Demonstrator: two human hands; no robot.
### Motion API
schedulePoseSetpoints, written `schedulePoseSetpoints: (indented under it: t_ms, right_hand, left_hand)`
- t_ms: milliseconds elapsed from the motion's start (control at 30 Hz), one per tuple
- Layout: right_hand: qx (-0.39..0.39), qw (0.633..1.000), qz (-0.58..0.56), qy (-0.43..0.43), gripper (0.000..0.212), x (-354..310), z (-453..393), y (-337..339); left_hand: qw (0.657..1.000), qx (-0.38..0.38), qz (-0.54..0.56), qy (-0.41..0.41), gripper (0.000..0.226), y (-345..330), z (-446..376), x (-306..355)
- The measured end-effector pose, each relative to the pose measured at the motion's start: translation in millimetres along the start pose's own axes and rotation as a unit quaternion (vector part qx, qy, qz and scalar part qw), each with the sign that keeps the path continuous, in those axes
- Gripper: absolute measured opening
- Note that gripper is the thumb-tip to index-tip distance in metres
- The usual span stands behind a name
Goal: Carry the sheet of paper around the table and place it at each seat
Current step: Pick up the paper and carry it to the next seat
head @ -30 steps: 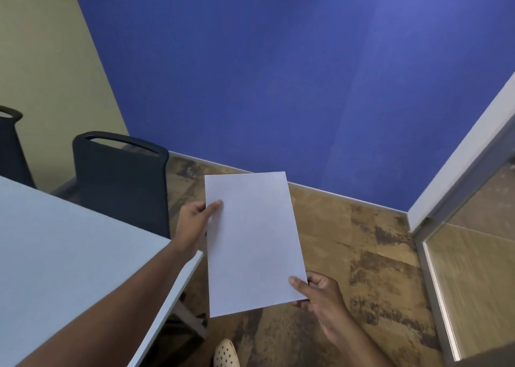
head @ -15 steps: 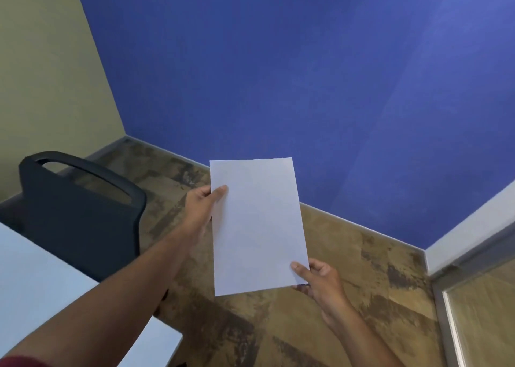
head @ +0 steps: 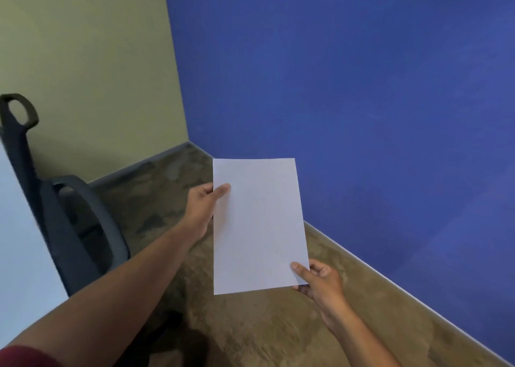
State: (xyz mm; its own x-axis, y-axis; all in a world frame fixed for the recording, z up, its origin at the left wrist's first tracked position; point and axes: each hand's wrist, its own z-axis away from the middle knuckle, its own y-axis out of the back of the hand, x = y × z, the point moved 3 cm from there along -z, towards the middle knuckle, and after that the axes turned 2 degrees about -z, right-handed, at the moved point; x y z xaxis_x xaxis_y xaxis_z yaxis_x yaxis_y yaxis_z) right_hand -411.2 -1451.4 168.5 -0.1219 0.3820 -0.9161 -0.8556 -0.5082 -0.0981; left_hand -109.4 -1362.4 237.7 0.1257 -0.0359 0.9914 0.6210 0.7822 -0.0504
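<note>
**As the view swung round the corner, the sheet stayed in both hands**

While the head camera turned left over the last second, the glass door frame on the right dropped out of sight and the olive wall (head: 83, 60) came to fill the left side beside the blue wall (head: 362, 88). The table (head: 19, 241) shrank to a pale strip at the left edge, and the dark chair (head: 80, 227) moved from mid-frame to close beside it.

The sheet of paper (head: 257, 227) was held in the air over the brown floor (head: 250, 333), well clear of the table. The left hand (head: 202, 207) pinched its upper left edge, thumb on top, fingers curled behind. The right hand (head: 320, 283) gripped the lower right corner the same way. That 2-handed hold matched the earlier pictures.

Judging from this, the person was walking round the table's corner toward the next seat, with no placement begun at this seat.
</note>
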Motion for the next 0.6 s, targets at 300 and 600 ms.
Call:
schedulePoseSetpoints:
  t_ms: [300,600]
  right_hand:
    - [-0.16,0.986,0.053,-0.008,0.014,-78,-127,-70]
    - [-0.289,0.95,0.119,-0.015,0.016,-95,-210,-241]
  left_hand:
    - [0.989,0.143,0.012,-0.031,0.023,59,-72,36]
    - [0.951,0.305,0.018,-0.056,0.023,198,-111,56]
